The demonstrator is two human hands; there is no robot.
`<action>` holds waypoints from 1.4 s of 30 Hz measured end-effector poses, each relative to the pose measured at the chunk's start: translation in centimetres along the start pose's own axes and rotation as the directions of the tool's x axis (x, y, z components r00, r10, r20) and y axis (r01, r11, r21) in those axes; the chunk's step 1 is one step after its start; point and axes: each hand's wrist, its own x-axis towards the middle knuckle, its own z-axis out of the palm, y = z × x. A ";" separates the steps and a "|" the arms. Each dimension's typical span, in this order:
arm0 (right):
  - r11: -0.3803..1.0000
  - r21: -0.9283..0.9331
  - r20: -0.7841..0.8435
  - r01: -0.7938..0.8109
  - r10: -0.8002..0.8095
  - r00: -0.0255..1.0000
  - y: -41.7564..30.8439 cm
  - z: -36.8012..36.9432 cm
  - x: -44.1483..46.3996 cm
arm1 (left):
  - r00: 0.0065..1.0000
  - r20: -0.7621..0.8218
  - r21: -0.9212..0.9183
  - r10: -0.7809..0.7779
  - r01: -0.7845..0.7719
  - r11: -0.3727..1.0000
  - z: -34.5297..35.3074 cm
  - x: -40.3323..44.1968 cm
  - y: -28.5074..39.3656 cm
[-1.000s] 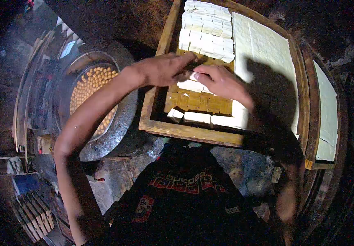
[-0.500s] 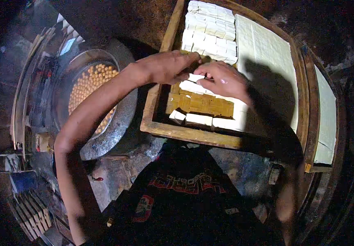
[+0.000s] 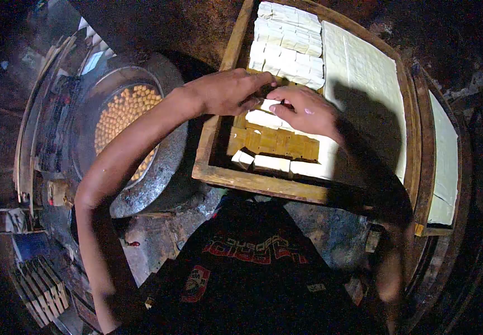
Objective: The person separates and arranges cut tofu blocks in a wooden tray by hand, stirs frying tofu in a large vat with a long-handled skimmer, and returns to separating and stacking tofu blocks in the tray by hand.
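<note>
Just off twelve o'clock in the view, we see the right hand pinching a small white block, thumb on its near side. Left hand at twelve, palm down, fingers curled by the block's left end; we can't tell if it grips too. The block sits at one o'clock, inside a wooden tray, just above a white row. Below that row we get a woven mat, then a line of loose pieces along the tray's near side. Cut blocks in several rows fill the tray's far left part, between twelve and one. A broad white sheet lies beside them toward half past one, partly shadowed. At three we spot another white slab in a second frame. At ten, a big round pan holds golden cubes. Wooden slats at eight, dark shirt at six.
</note>
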 end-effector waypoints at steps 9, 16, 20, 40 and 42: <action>0.999 0.048 0.014 0.025 -0.026 1.000 2.7 0.7 1.7 | 0.995 0.100 -0.039 -0.022 0.026 0.999 -0.3 1.5 -0.7; 0.995 0.094 0.069 -0.031 0.024 0.997 1.9 0.2 1.9 | 0.980 0.197 -0.016 -0.002 0.006 1.000 0.3 2.1 -2.3; 0.991 0.113 -0.003 -0.070 0.071 0.997 1.7 0.1 1.6 | 0.979 0.202 -0.104 -0.022 0.044 0.994 -0.6 1.7 -1.2; 0.993 0.059 0.325 0.098 -0.112 0.939 -3.7 2.7 -5.8 | 0.924 0.377 0.008 0.058 -0.066 0.998 2.9 -3.2 5.0; 0.983 0.126 0.302 0.130 -0.163 0.939 -2.9 3.3 -6.0 | 0.917 0.397 0.011 0.048 -0.057 0.998 3.2 -3.3 4.9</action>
